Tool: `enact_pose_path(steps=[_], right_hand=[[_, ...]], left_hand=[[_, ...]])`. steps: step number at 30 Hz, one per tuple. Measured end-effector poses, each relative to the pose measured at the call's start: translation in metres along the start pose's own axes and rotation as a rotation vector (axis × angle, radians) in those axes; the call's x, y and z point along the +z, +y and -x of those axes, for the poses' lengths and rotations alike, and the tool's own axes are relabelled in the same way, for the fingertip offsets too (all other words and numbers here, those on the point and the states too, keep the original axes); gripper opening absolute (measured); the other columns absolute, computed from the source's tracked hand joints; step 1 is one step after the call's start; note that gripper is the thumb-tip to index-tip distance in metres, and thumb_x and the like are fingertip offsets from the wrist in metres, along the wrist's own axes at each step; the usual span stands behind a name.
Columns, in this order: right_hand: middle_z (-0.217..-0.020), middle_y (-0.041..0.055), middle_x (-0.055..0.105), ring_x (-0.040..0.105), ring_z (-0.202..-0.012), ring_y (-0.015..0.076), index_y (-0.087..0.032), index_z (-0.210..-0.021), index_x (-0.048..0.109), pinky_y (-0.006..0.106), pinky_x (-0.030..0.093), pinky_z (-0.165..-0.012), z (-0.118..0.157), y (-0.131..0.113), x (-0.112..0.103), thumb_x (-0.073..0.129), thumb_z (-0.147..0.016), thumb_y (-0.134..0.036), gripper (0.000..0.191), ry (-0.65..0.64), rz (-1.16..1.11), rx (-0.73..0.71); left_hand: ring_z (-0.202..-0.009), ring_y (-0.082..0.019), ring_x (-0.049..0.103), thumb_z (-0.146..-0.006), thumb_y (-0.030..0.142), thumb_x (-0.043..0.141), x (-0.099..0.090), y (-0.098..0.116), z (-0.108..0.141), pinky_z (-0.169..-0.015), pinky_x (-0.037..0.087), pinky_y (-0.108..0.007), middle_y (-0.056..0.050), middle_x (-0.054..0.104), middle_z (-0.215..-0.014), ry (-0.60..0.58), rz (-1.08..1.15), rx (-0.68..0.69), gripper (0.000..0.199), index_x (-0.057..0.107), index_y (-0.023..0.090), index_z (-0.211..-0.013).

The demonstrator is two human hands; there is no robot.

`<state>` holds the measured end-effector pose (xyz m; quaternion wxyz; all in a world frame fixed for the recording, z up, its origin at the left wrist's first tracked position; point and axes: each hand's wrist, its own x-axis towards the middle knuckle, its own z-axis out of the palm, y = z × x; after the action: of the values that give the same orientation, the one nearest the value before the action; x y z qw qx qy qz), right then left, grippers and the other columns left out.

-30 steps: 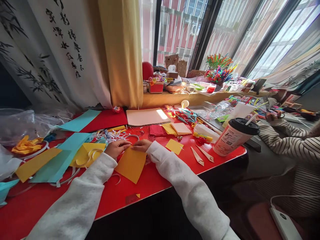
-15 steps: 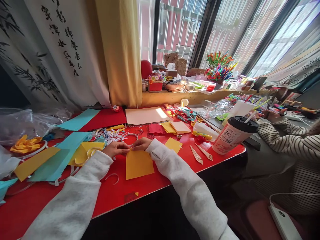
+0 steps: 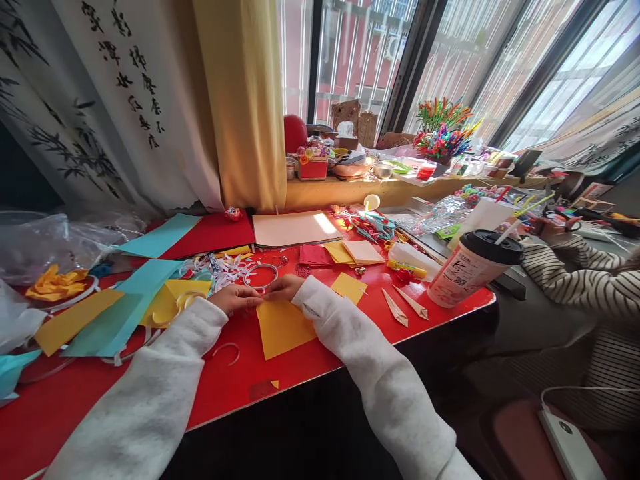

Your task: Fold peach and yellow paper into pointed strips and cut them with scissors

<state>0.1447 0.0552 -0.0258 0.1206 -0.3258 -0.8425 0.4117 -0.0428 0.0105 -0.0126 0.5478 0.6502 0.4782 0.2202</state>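
Note:
Both my hands meet at the far edge of a square sheet of yellow paper [image 3: 286, 330] over the red table [image 3: 225, 393]. My left hand [image 3: 239, 299] pinches the sheet's upper left corner between thumb and fingers. Right beside it, my right hand [image 3: 284, 289] grips the same top edge, its fingertips partly hidden. Just beyond my fingers lies a round white ring [image 3: 261, 275]. To the right rest a smaller yellow square [image 3: 349, 288] and two folded pale paper pieces [image 3: 395, 307]. A curled white strip [image 3: 227, 353] lies nearer me.
At left are blue paper strips [image 3: 127, 307], an orange paper flower [image 3: 57, 283] and plastic bags. A lidded drink cup [image 3: 463, 270] stands near the table's right end. Further right is another person's striped sleeve [image 3: 560, 273]. Craft supplies crowd the windowsill [image 3: 320, 193].
The yellow sheet has turned slightly, its lower edge swinging to the right. Both hands keep their pinch near the top edge. The whole view has shifted a little.

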Motion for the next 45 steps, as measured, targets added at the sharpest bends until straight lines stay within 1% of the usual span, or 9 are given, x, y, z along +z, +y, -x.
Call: enact_pose_path(steps=[7, 16, 20, 27, 31, 35, 37, 40, 45], right_hand=[[-0.063, 0.0002, 0.055, 0.044, -0.062, 0.0073, -0.006, -0.083, 0.067, 0.018, 0.036, -0.057, 0.001, -0.007, 0.002, 0.057, -0.077, -0.023, 0.020, -0.012, 0.031, -0.031], [-0.065, 0.0023, 0.059, 0.048, -0.062, 0.0086, -0.007, -0.085, 0.069, 0.018, 0.038, -0.056, 0.005, -0.012, 0.002, 0.057, -0.076, -0.022, 0.020, 0.007, 0.078, 0.007], [-0.063, 0.0018, 0.058, 0.048, -0.061, 0.0088, -0.008, -0.084, 0.069, 0.018, 0.037, -0.056, 0.005, -0.014, 0.002, 0.057, -0.077, -0.023, 0.021, 0.033, 0.090, 0.005], [-0.073, 0.0043, 0.061, 0.050, -0.068, 0.0098, -0.008, -0.091, 0.067, 0.018, 0.039, -0.059, 0.007, -0.014, 0.002, 0.053, -0.080, -0.023, 0.023, 0.064, 0.088, -0.013], [-0.066, 0.0011, 0.056, 0.045, -0.063, 0.0072, -0.007, -0.088, 0.066, 0.018, 0.036, -0.057, 0.006, -0.015, 0.002, 0.053, -0.080, -0.023, 0.022, 0.043, 0.086, -0.016], [-0.052, -0.0040, 0.040, 0.034, -0.053, 0.0050, -0.008, -0.067, 0.061, 0.019, 0.029, -0.050, 0.008, -0.018, 0.002, 0.049, -0.082, -0.036, 0.034, 0.021, 0.097, 0.019], [-0.050, -0.0055, 0.034, 0.031, -0.051, 0.0045, -0.008, -0.065, 0.059, 0.020, 0.027, -0.049, 0.011, -0.020, 0.002, 0.049, -0.081, -0.040, 0.037, -0.021, 0.082, 0.037], [-0.052, -0.0062, 0.037, 0.033, -0.051, 0.0042, -0.008, -0.074, 0.061, 0.019, 0.027, -0.050, 0.014, -0.025, 0.000, 0.055, -0.077, -0.038, 0.031, -0.105, 0.034, 0.072], [-0.053, -0.0051, 0.045, 0.038, -0.050, 0.0037, -0.007, -0.080, 0.062, 0.018, 0.031, -0.049, 0.014, -0.027, 0.000, 0.057, -0.077, -0.029, 0.024, -0.170, -0.028, 0.119]], left_hand=[[-0.052, -0.015, 0.055, -0.055, 0.050, 0.067, -0.002, 0.000, -0.001, -0.043, 0.039, -0.023, -0.002, 0.060, -0.054, 0.029, 0.024, -0.064, 0.036, 0.067, 0.015, -0.064], [-0.043, -0.011, 0.049, -0.056, 0.049, 0.068, -0.004, 0.001, -0.001, -0.040, 0.034, -0.021, 0.000, 0.057, -0.051, 0.051, -0.056, -0.079, 0.035, 0.066, 0.016, -0.068], [-0.043, -0.009, 0.047, -0.054, 0.049, 0.068, -0.004, -0.002, -0.002, -0.042, 0.036, -0.022, 0.001, 0.056, -0.053, 0.061, -0.054, -0.037, 0.037, 0.064, 0.016, -0.068], [-0.043, -0.008, 0.042, -0.053, 0.051, 0.068, -0.001, -0.004, -0.004, -0.040, 0.033, -0.021, 0.003, 0.048, -0.050, 0.105, -0.040, 0.042, 0.039, 0.059, 0.015, -0.065], [-0.041, -0.009, 0.043, -0.053, 0.053, 0.066, -0.002, -0.005, -0.003, -0.041, 0.035, -0.023, 0.004, 0.048, -0.049, 0.079, -0.073, 0.003, 0.043, 0.063, 0.016, -0.074], [-0.041, -0.009, 0.042, -0.054, 0.050, 0.068, -0.005, -0.003, -0.002, -0.041, 0.032, -0.022, 0.004, 0.046, -0.047, 0.014, -0.117, -0.015, 0.035, 0.060, 0.017, -0.063], [-0.043, -0.009, 0.042, -0.053, 0.048, 0.069, -0.007, -0.002, -0.002, -0.041, 0.031, -0.021, 0.004, 0.046, -0.049, -0.010, -0.128, -0.037, 0.034, 0.059, 0.017, -0.063], [-0.044, -0.008, 0.041, -0.054, 0.048, 0.069, -0.007, -0.001, -0.002, -0.042, 0.030, -0.021, 0.004, 0.048, -0.052, -0.025, -0.169, -0.044, 0.035, 0.059, 0.017, -0.066], [-0.046, -0.008, 0.039, -0.057, 0.049, 0.066, -0.005, -0.002, -0.002, -0.044, 0.029, -0.020, 0.004, 0.046, -0.052, -0.040, -0.196, 0.034, 0.035, 0.059, 0.016, -0.063]])
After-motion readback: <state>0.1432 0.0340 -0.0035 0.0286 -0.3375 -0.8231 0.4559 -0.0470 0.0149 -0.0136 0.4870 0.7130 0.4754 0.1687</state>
